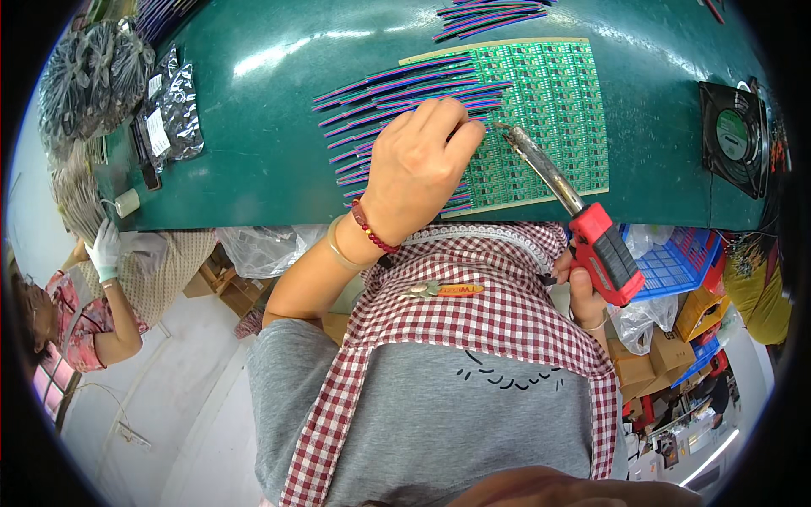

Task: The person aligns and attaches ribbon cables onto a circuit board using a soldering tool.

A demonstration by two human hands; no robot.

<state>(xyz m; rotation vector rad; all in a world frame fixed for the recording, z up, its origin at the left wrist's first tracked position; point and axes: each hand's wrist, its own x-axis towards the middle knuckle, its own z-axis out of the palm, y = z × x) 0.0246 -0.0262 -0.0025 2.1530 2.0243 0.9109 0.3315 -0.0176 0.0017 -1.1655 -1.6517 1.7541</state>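
Note:
A large panel of green circuit boards [549,127] lies on the table, with rows of small parts across it. Short striped ribbon wires [355,106], dark with pink and blue, extend leftward from the panel. My left hand [422,156] is closed in a pinch over them, its fingertips on a wire end at the boards; the fingers hide most of that wire. My right hand [585,297] grips the red and black handle of a soldering iron [545,169]. The iron's tip is above the boards, just right of my left fingertips.
More ribbon wires [490,17] lie at the table's far edge. A black fan [733,138] stands at the right. Dark plastic bags [171,110] and a white spool [127,203] are at the left. A co-worker's gloved hand [105,251] touches bundled wires. A blue crate [676,262] stands below right.

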